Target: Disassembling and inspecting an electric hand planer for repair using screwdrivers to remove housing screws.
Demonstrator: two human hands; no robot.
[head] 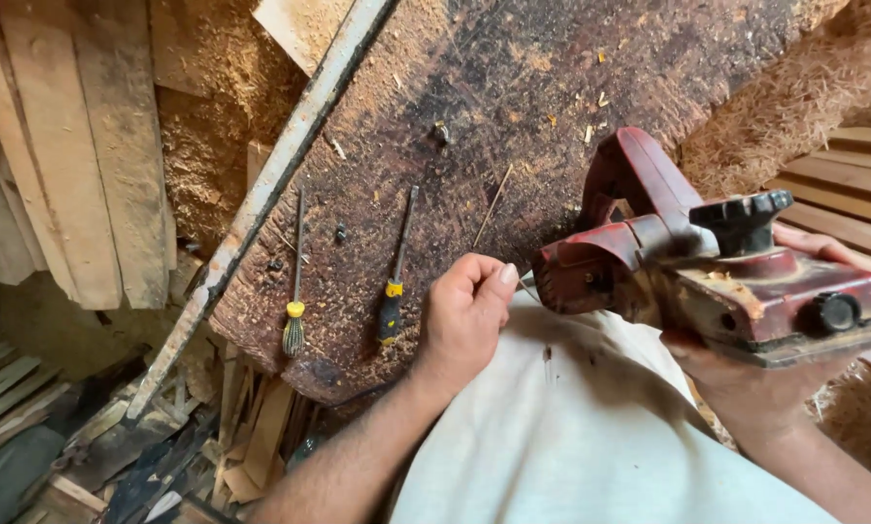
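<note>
My right hand grips a red electric planer from below and holds it over my lap, with its black knob on top. My left hand is closed, thumb and fingers pinching a thin sliver or wire right at the planer's left end. Two screwdrivers with yellow-and-black handles, one to the left and one nearer my left hand, lie on the dark, sawdust-strewn workbench.
A metal strip edges the bench on the left. Planks lean at the far left, wood scraps litter the floor below, and boards and a heap of shavings sit at right.
</note>
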